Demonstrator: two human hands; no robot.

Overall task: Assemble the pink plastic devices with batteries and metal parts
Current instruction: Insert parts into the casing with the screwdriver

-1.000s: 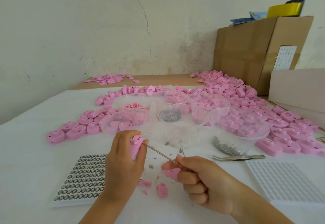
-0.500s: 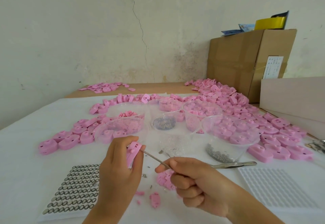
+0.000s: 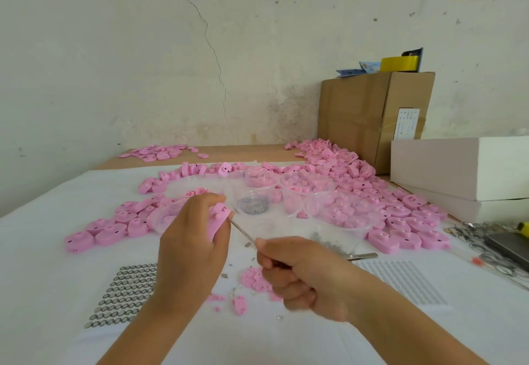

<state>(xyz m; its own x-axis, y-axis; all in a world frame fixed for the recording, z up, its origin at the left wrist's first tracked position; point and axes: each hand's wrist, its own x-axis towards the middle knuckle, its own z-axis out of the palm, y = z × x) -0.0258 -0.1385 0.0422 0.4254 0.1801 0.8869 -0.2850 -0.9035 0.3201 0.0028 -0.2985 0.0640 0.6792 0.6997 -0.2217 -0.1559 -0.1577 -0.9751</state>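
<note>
Left hand (image 3: 191,247) is clenched round one pink device (image 3: 219,220), held on edge above the table (image 3: 57,250), just in front of the clear cups (image 3: 259,190). Right hand (image 3: 300,276) grasps a thin metal tool (image 3: 243,231), tip touching the device's right edge; can't tell if it carries a part. Battery sheet (image 3: 126,293) lies flat beside my left wrist, small pink bits (image 3: 253,277) under my right hand, tweezers (image 3: 362,255) just behind it, loose devices (image 3: 400,221) heaped to the right.
</note>
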